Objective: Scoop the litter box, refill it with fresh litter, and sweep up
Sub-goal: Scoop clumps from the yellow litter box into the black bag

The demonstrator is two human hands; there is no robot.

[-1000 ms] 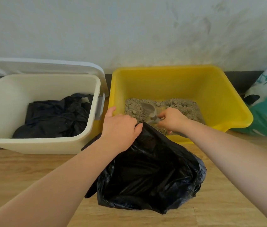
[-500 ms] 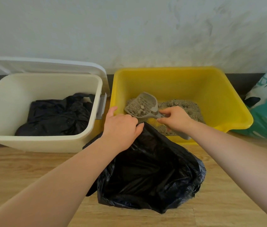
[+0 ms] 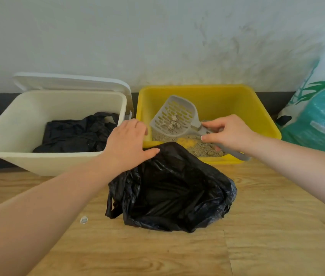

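Nearby, cream bin (image 3: 18,136) beside yellow litter box (image 3: 257,108).

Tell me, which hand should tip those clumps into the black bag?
The right hand: it already grips the scoop, clumps in it, just above the black bag. The left hand holds the bag's rim open.

My right hand (image 3: 230,134) grips the handle of the grey slotted scoop (image 3: 174,116), tilted up over the yellow litter box (image 3: 261,116); a few clumps (image 3: 172,122) sit in its bowl. Litter (image 3: 199,147) lies along the box's near side. My left hand (image 3: 126,142) holds the rim of the black bag (image 3: 177,188) on the wooden floor (image 3: 267,226). At left, a cream bin (image 3: 18,120), lid up, with black plastic (image 3: 78,134) inside. At right, a teal sack (image 3: 321,116)
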